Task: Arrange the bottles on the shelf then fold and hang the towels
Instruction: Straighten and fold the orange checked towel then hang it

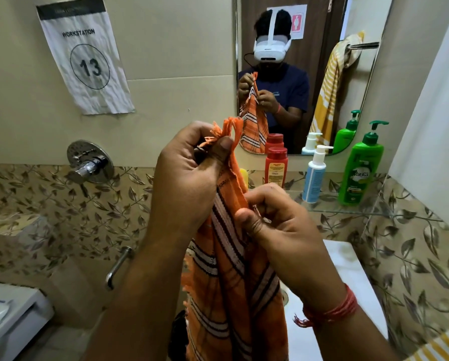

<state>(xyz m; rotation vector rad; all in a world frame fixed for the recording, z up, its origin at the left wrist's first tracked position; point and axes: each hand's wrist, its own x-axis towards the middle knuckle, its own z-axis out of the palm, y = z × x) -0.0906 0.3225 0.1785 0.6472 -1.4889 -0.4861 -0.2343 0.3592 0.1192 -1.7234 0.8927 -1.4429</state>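
Bottles lined up on glass shelf (348,209); towel-folding step now. Left hand (189,175) pinches fringed top corner of orange striped towel (231,295), held high over sink. Right hand (275,225) pinches edge just below. Next, likely: match corners, fold lengthwise.

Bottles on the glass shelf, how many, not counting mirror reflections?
3 clear: red bottle leftmost, white-and-blue pump bottle middle, green pump bottle rightmost. A yellow item behind the orange towel may be a fourth.
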